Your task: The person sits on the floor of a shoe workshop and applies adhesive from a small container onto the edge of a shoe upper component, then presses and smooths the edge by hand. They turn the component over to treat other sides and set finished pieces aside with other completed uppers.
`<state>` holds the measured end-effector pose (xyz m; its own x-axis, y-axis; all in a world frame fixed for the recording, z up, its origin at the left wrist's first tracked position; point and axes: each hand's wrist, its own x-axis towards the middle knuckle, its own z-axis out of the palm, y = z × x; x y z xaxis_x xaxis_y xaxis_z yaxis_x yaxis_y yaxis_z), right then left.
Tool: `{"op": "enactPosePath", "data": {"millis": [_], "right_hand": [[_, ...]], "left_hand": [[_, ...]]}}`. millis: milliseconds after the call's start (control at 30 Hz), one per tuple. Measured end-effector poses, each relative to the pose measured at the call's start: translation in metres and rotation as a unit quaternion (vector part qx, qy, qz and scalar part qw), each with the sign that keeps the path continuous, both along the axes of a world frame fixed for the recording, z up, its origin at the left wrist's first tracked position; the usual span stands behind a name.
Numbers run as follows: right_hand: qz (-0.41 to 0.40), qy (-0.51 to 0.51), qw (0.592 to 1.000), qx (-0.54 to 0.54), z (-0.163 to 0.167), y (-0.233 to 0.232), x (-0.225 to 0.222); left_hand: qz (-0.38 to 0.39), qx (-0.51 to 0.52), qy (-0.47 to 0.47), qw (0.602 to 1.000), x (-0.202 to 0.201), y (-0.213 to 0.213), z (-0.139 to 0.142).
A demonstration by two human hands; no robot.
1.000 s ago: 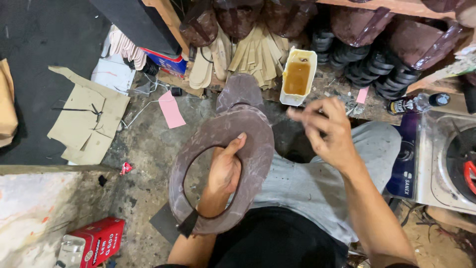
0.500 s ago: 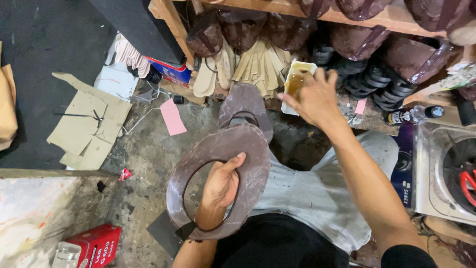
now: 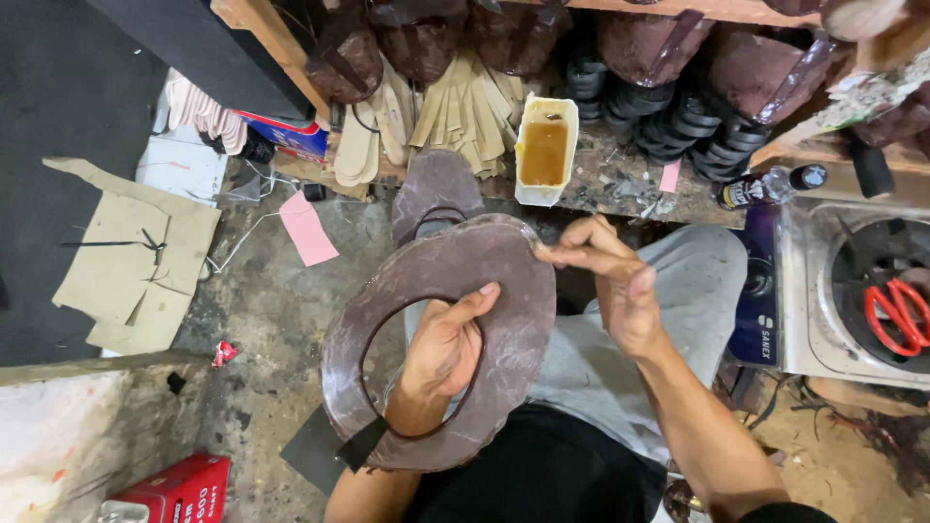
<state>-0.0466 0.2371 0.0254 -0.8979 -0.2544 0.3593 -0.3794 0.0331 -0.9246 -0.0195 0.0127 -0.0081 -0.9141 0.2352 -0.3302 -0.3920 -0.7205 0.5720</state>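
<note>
Closest in, the left hand reaches up through the oval opening of a brown leather ring piece, which sits over the person's lap; its grip is pressed on the inner edge, thumb on the face and fingers behind. The right hand meets the upper right rim of the piece, its grip pinched together at the edge, fingertips touching the leather; whether anything small sits between them cannot be told. It looks like glue or finish is being worked along the rim, and doing that well would likely mean holding the piece steady from inside, turning it in short stages, and keeping the coat thin and even at the edge. Just beyond the knees a brown shoe upper lies, and farther on an open pale container of amber liquid stands on the cluttered shelf. Red scissors rest well apart at right.
</note>
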Motion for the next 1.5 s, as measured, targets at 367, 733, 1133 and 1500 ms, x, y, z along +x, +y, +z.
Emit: {"op": "enactPosePath", "data": {"millis": [367,733,1133,1500], "right_hand": [[-0.06,0.138,0.983,0.101,-0.002,-0.003,0.005],[-0.044,0.085,0.99,0.105,0.029,-0.013,-0.007],[-0.041,-0.065,0.975,0.207,0.012,-0.033,-0.103],[-0.083,0.129,0.752,0.642,-0.017,-0.028,-0.146]], "left_hand": [[0.046,0.028,0.007,0.999,0.004,-0.002,0.007],[0.13,0.056,0.015,0.99,0.002,-0.01,-0.001],[0.004,-0.176,0.094,0.98,0.019,-0.014,-0.002],[0.026,-0.008,0.072,0.997,0.015,-0.026,-0.009]]}}
